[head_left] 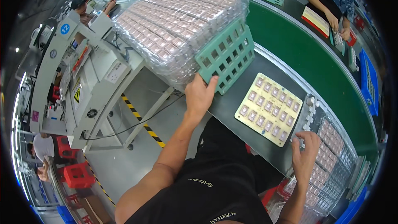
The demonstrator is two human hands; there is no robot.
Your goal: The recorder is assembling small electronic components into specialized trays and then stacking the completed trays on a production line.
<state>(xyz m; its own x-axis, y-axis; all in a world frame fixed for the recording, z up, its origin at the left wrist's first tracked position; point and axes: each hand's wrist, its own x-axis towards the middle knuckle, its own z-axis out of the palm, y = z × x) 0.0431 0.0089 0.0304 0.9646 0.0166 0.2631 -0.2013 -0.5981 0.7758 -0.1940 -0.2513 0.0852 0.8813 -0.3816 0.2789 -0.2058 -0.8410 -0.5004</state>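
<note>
- My left hand (pixel 200 95) is up at the near corner of a tall stack of clear trays (pixel 178 25). The trays are full of small pink parts.
- The fingers are spread and pressed on the stack's edge, and the thumb lies on a green grid tray (pixel 228 56) that leans against the stack. I think the hand is pushing or steadying, not gripping all the way round.
- My right hand (pixel 304 157) lies flat with fingers apart on a second pile of clear trays (pixel 331 161) at the right end of the dark worktop (pixel 226 103). It holds nothing that I can see.
- Between my hands lies a yellow board (pixel 268 108) with rows of small parts in it, flat on the worktop.
- The tall stack sits at the worktop's edge, over the floor (pixel 137 141). If I push too hard or pull one corner, it could tip and the trays could slide off.
- The green grid tray is only leaning, so it could slip down onto the yellow board and knock the small parts loose.
- Another person (pixel 329 0) works across the green belt (pixel 306 58), well apart from my hands.
</note>
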